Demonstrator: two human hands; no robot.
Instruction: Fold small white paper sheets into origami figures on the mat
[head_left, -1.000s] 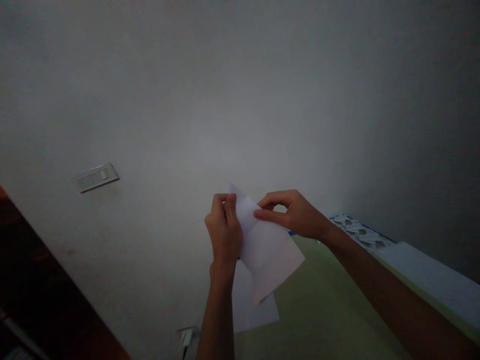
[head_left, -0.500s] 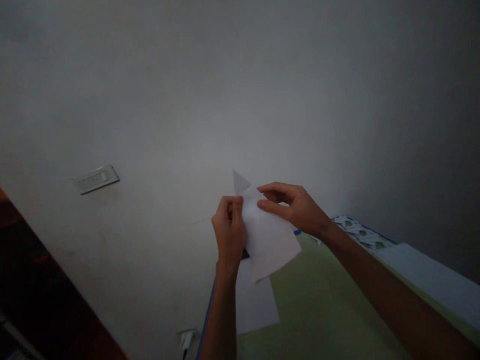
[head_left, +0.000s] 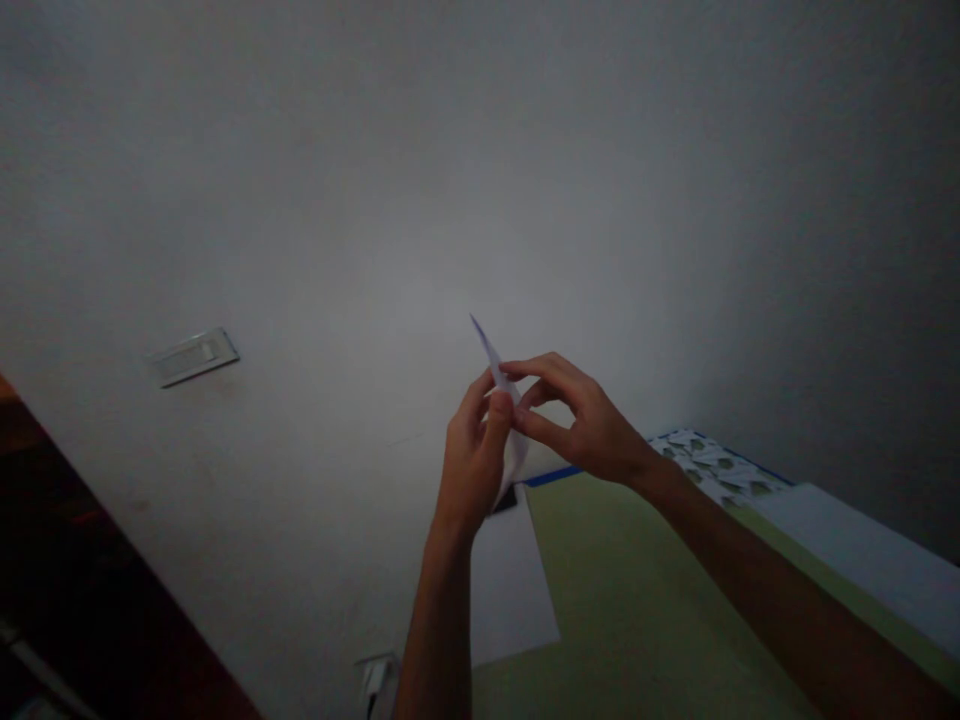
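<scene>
A folded piece of white paper (head_left: pixel 515 455) is held up in the air, turned nearly edge-on, with a narrow pointed tip rising above my fingers. My left hand (head_left: pixel 472 460) is closed on its left side, thumb in front and fingers behind. From the right, my right hand (head_left: pixel 574 410) grips the same paper with thumb and fingertips, close to the left thumb. Much of the paper is hidden by the hands. Below lies another white sheet (head_left: pixel 514 590) on the green tabletop (head_left: pixel 637 590), with a dark object (head_left: pixel 506 500) at its far end, partly covered.
Along the table's right side lie a patterned strip (head_left: pixel 712 465) and a long white sheet (head_left: pixel 847 545). A grey wall rises behind, with a switch plate (head_left: pixel 195 357) at left and a plugged-in socket (head_left: pixel 375 675) low down.
The paper has turned from facing me broadly to nearly edge-on. My left hand has moved slightly right, and the right fingertips have come in to meet the paper beside it.
</scene>
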